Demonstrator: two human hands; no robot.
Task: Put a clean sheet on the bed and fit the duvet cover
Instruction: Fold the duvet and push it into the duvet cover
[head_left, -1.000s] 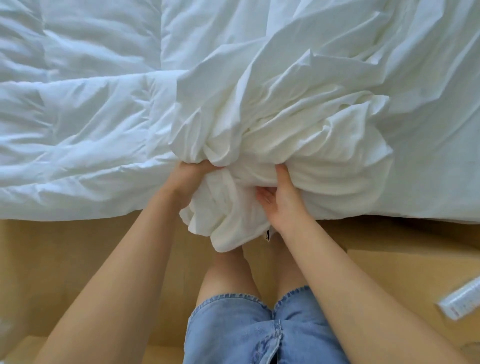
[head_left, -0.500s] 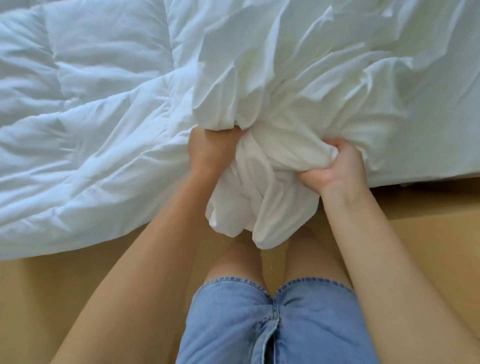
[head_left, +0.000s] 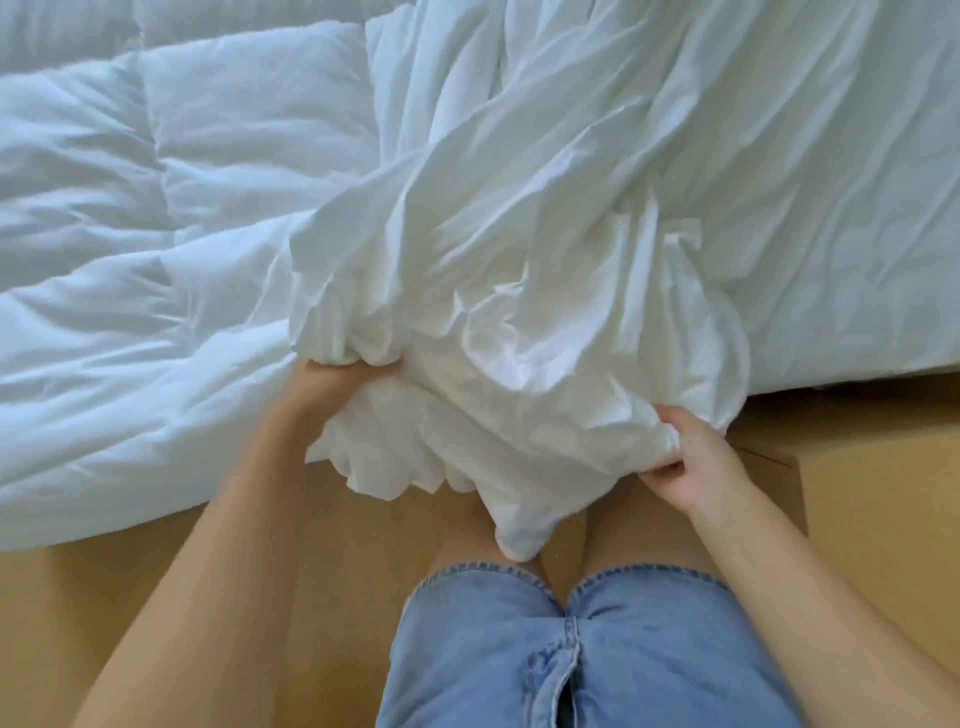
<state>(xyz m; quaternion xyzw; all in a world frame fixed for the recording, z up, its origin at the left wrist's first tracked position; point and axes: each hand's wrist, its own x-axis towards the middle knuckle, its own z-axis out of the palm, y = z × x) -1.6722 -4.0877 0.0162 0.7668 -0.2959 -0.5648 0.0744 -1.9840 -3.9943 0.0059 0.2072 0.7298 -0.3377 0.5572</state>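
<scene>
Your left hand (head_left: 332, 382) is clenched into the left side of a bunched wad of the white duvet cover (head_left: 519, 291), its fingers buried in the folds. Your right hand (head_left: 691, 462) grasps the wad's right side, fingers curled over the cloth and thumb beneath. The wad hangs off the near edge of the bed, its lowest fold dangling in front of your knees just above your denim shorts (head_left: 571, 649). The rest of the cover trails up and right across the bed. The quilted duvet (head_left: 156, 234) lies to the left, its near edge drooping over the bedside. Bare floor (head_left: 104, 597) lies under your left arm; a tan box (head_left: 883, 493) sits close beside your right wrist.
</scene>
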